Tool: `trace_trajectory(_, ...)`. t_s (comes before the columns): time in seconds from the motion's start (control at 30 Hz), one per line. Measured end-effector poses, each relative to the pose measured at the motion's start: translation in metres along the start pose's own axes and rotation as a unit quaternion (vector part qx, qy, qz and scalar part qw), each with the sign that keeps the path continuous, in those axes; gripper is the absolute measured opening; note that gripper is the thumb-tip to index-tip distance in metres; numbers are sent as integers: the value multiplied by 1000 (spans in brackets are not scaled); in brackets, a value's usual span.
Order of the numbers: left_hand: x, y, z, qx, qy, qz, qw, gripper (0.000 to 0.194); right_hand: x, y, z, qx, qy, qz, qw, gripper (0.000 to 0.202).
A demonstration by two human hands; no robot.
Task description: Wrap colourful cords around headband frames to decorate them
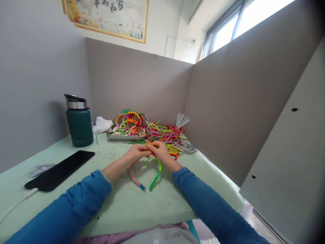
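Note:
A headband wrapped in fuzzy pipe cleaners stands between my hands, its two ends toward me. One side is bright green; the other is pink with a blue tip. At its top, my left hand is closed in a pinch on the band. My right hand pinches an orange pipe cleaner bent into a loop at the same spot. The fingertips of both hands nearly meet there and cover the top of the band.
Behind my hands lie a heap of coloured pipe cleaners and a metal tray with finished headbands. On the left are a green bottle, a black phone on a cable and white tissue. Grey partitions enclose the table.

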State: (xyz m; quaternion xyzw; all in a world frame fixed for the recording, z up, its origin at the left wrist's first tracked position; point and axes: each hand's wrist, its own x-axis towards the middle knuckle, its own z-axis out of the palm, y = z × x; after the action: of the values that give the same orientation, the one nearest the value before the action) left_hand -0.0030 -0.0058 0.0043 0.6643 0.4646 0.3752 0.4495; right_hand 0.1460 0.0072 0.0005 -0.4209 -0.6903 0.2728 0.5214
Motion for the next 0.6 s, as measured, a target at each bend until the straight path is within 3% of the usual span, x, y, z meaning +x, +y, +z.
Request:
trace_trajectory(0.2, -1, 3, 4, 59, 54, 1, 997, 30, -3, -5, 2, -89, 49, 12, 995, 23)
trace_trajectory(0.43, -6, 10, -5, -103, -20, -36, 994, 35, -1, -2, -6, 96, -85, 31, 991, 31)
trace_trajectory(0.6, -7, 13, -6, -160, 2, -42, 986, 35, 0, 8, -9, 115, -145, 38, 982, 27)
